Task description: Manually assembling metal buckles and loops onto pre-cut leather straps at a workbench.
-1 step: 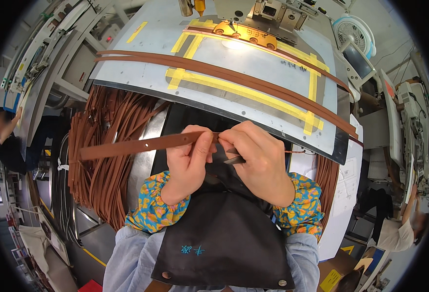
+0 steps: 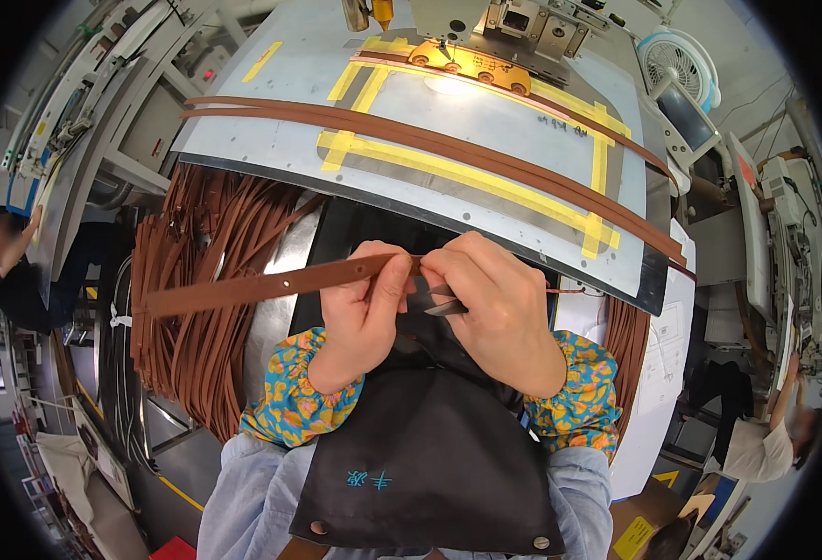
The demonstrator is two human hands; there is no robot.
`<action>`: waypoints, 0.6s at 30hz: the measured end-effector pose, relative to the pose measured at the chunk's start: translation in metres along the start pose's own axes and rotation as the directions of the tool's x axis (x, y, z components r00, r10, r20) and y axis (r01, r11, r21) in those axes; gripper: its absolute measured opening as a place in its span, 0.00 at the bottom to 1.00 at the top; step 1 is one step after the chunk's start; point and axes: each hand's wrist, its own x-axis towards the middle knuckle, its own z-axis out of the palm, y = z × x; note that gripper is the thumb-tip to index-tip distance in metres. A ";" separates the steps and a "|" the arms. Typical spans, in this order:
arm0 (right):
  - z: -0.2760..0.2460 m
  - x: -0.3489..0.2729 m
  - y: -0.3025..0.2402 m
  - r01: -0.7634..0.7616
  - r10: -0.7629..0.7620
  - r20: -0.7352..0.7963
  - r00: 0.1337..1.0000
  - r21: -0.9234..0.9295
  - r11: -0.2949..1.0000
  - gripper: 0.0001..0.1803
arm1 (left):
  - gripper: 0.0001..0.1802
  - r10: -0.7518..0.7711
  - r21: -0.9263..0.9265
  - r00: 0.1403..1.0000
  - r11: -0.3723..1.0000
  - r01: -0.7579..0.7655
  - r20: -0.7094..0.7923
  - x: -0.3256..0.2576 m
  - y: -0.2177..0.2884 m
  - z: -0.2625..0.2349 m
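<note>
At centre frame, above the dark apron, both hands meet on one brown leather strap. The left hand pinches the strap end between thumb and fingers. The right hand is closed on a small metal tool touching that end. The strap's long axis runs from the grip toward 9 o'clock, free end at the hanging strap bundle. At 12 o'clock, further straps lie across the sewing machine plate.

Leather-goods factory floor, industrial sewing machine, hanging brown strap bundles
</note>
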 end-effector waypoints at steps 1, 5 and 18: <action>-0.001 0.000 0.000 0.022 -0.020 0.038 0.999 -0.038 0.999 0.15 | 0.06 -0.025 0.037 1.000 0.999 0.025 -0.001 0.000 0.004 0.001; 0.003 0.001 0.002 0.052 -0.050 0.037 0.998 -0.046 0.998 0.16 | 0.07 0.040 0.047 0.999 0.998 -0.041 0.013 0.001 -0.001 0.001; -0.006 0.004 0.011 -0.173 0.192 -0.328 0.925 0.087 0.981 0.10 | 0.11 -0.226 -0.323 0.974 0.920 0.221 0.022 0.004 -0.002 -0.007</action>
